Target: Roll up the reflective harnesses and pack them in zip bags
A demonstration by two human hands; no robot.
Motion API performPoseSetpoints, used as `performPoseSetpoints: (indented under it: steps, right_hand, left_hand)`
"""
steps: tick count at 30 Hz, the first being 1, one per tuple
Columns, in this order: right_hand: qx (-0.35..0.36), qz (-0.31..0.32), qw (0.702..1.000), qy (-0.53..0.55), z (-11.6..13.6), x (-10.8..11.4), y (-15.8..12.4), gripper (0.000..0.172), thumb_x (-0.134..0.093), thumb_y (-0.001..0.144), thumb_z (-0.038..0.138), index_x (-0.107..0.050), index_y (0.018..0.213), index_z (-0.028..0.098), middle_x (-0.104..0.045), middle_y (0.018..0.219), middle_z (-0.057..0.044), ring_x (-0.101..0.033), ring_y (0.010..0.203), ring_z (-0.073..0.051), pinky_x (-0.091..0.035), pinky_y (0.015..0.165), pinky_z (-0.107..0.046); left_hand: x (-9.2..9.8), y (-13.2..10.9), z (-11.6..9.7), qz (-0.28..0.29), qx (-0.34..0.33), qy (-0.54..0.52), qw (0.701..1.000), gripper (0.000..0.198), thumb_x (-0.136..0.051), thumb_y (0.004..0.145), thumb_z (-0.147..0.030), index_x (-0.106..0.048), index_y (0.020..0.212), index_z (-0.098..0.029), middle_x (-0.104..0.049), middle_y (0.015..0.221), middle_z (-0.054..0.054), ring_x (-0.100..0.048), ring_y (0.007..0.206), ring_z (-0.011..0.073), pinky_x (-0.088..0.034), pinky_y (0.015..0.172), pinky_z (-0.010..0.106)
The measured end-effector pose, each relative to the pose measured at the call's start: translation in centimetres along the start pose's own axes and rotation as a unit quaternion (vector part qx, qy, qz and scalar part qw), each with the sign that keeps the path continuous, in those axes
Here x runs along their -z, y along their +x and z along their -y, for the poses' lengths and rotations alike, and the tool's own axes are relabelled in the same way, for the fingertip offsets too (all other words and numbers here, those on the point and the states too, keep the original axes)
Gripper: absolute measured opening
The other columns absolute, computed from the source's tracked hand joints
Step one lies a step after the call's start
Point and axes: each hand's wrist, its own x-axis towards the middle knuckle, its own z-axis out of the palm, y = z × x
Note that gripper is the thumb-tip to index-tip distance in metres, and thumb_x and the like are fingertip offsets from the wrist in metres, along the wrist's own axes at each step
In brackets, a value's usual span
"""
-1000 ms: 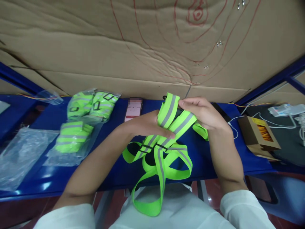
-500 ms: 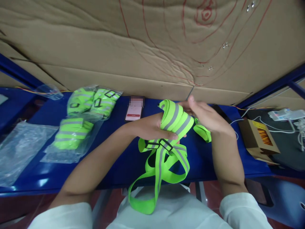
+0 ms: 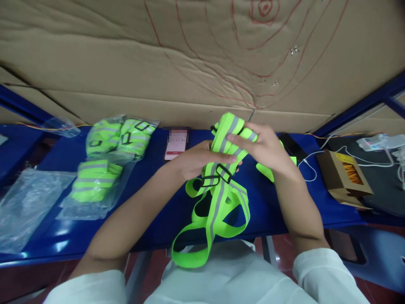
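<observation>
A neon-green reflective strap with a grey stripe and black buckles is gathered in folds between my hands. My left hand is closed round the lower part of the bundle, thumb across its front. At the upper right of the folds, my right hand grips them with its thumb on top. Loose loops of the strap hang below, over the table's front edge and in front of the white shirt. Another piece of green strap lies behind my right wrist, partly hidden.
Bagged green straps and an empty clear plastic bag lie on the left of the blue table. A phone lies at the back. To the right are a dark phone-like object, white cables and an open cardboard box.
My right hand has come from beside the bundle to grip its top folds. The bundle now stands more upright and narrower, with my left hand still on it.
</observation>
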Motion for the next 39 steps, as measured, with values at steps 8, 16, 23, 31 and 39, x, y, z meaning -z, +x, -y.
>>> performPoseSetpoints:
  steps: [8,16,23,31,39]
  right_hand:
    - [-0.083,-0.020,0.978,0.191,-0.4,0.4,0.8,0.036,-0.086,0.075,0.053,-0.080,0.092,0.022,-0.080,0.094,-0.004,-0.076,0.091,-0.028,-0.062,0.082,-0.039]
    - [-0.138,0.032,0.960,0.242,-0.4,1.9,0.6,0.037,-0.087,0.073,0.054,-0.080,0.091,0.022,-0.081,0.090,-0.006,-0.078,0.086,-0.029,-0.065,0.079,-0.040]
    - [-0.146,0.077,0.962,0.217,-2.1,1.4,1.4,0.042,-0.074,0.085,0.063,-0.081,0.098,0.023,-0.081,0.095,-0.005,-0.076,0.099,-0.027,-0.061,0.093,-0.041]
    - [-0.147,0.124,0.945,0.266,-2.2,-1.1,1.4,0.037,-0.081,0.080,0.059,-0.080,0.096,0.025,-0.080,0.095,-0.001,-0.075,0.089,-0.019,-0.061,0.085,-0.030]
    - [-0.152,0.165,0.929,0.294,-2.1,-0.4,1.2,0.049,-0.079,0.080,0.064,-0.079,0.108,0.024,-0.081,0.093,-0.003,-0.076,0.089,-0.021,-0.063,0.081,-0.031]
  left_hand:
    - [-1.2,-0.8,-0.2,-0.003,-0.008,0.017,1.000,0.034,-0.094,0.068,-0.024,-0.077,0.096,-0.013,-0.080,0.085,0.006,-0.074,0.071,0.0184,-0.063,0.070,0.030]
    - [-0.1,0.3,0.9,0.078,-0.060,0.192,0.976,0.052,-0.094,0.064,-0.025,-0.074,0.112,-0.017,-0.079,0.107,0.006,-0.074,0.098,0.0239,-0.060,0.087,0.034]
    - [-0.4,-1.7,-0.4,0.089,-0.183,0.358,0.911,0.021,-0.075,0.087,-0.032,-0.072,0.102,-0.017,-0.077,0.100,0.004,-0.071,0.099,0.0221,-0.055,0.094,0.032]
    - [-0.1,-2.4,-0.7,0.089,-0.201,0.414,0.883,0.018,-0.074,0.087,-0.034,-0.074,0.101,-0.022,-0.077,0.098,0.004,-0.068,0.114,0.0256,-0.048,0.107,0.034]
    - [-0.5,-3.0,-1.3,0.085,-0.274,0.458,0.841,0.014,-0.072,0.090,-0.030,-0.071,0.100,-0.020,-0.075,0.095,0.003,-0.068,0.108,0.0241,-0.047,0.108,0.034]
